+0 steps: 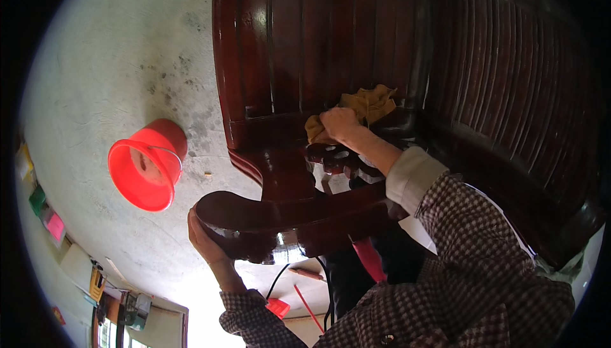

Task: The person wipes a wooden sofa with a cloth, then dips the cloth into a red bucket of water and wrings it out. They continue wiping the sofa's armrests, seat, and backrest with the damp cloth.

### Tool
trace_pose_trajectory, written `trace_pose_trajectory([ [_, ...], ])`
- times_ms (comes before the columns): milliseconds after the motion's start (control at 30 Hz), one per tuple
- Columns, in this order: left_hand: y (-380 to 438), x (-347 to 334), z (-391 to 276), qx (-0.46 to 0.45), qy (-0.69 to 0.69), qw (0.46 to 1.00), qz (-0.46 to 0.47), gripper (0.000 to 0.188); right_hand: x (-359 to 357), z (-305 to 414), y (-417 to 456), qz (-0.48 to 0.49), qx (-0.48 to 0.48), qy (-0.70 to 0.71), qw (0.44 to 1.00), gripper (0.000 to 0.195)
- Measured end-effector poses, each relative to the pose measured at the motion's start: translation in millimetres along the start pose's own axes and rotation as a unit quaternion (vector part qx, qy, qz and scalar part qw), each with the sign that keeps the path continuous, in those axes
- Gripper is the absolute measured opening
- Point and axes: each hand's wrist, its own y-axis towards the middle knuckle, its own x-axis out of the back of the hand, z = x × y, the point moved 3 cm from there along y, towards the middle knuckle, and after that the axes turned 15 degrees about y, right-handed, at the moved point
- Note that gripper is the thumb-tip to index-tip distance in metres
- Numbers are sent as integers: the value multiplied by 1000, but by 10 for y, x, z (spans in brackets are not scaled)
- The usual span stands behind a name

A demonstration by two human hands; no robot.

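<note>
My right hand (pixel 341 126) is closed on a crumpled brown cloth (pixel 370 102), pressed against the inner side of a dark red wooden bench, just above its carved openwork armrest panel (pixel 334 157). The slatted seat (pixel 315 37) extends beyond it, and the ribbed backrest (pixel 506 80) rises at the right. My left hand (pixel 207 240) grips the rounded front end of the glossy wooden armrest (pixel 286 214); some of its fingers are hidden behind the wood.
A red plastic bucket (pixel 143 171) with a metal handle stands on the concrete floor (pixel 95 85), left of the bench. Below the armrest are a red dustpan (pixel 278 307), a thin red stick (pixel 308 307) and a dark cable (pixel 277 281). Various items line the room's far left side.
</note>
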Motion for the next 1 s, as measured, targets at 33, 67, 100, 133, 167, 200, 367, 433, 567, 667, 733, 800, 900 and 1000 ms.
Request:
trace_pose_trajectory([
  [33, -29, 47, -11, -1, -1, 1000, -12, 39, -11, 3, -37, 25, -16, 10, 1000, 20],
  [67, -46, 103, 14, 6, -6, 1000, -21, 39, -13, -16, -106, 50, -32, 20, 998, 20],
  [100, -56, 175, 68, 13, -13, 999, -32, 39, 8, -33, -151, 73, -47, 28, 996, 20],
  [133, -20, 140, 103, 17, -24, 999, -25, 39, 10, -220, -167, 112, -107, -4, 988, 27],
  [167, -1, 97, 120, 14, -16, 1000, -20, 39, 51, -408, -240, 111, -102, -4, 989, 30],
  [200, 1, 86, 108, 12, -7, 1000, -17, 38, 116, -593, -340, 111, -94, -3, 989, 33],
  [367, -23, 85, 39, 15, 7, 1000, -21, 39, 370, -721, -641, 55, 1, 226, 973, 49],
  [433, -45, 67, 18, 19, 21, 999, -39, 39, 350, -592, -628, 70, 62, 247, 965, 52],
  [567, -14, 61, 26, 10, 10, 1000, -19, 39, 397, -242, -405, 182, 161, 138, 960, 56],
  [667, -70, 102, 12, 32, 0, 999, -22, 39, 485, 142, -403, 304, 137, 158, 929, 33],
  [733, -55, 44, -14, 40, -16, 999, -21, 40, 619, 218, -463, 359, 63, 174, 915, 26],
  [800, -7, 51, 77, 25, -19, 999, -6, 42, 515, 63, -410, 355, 85, 241, 899, 26],
  [900, -38, 81, 17, 13, -3, 1000, -20, 43, 385, 57, -321, 319, 115, 196, 920, 26],
  [1000, -38, 71, -23, 31, -1, 999, -28, 42, 314, 113, -234, 295, 120, 96, 943, 28],
])
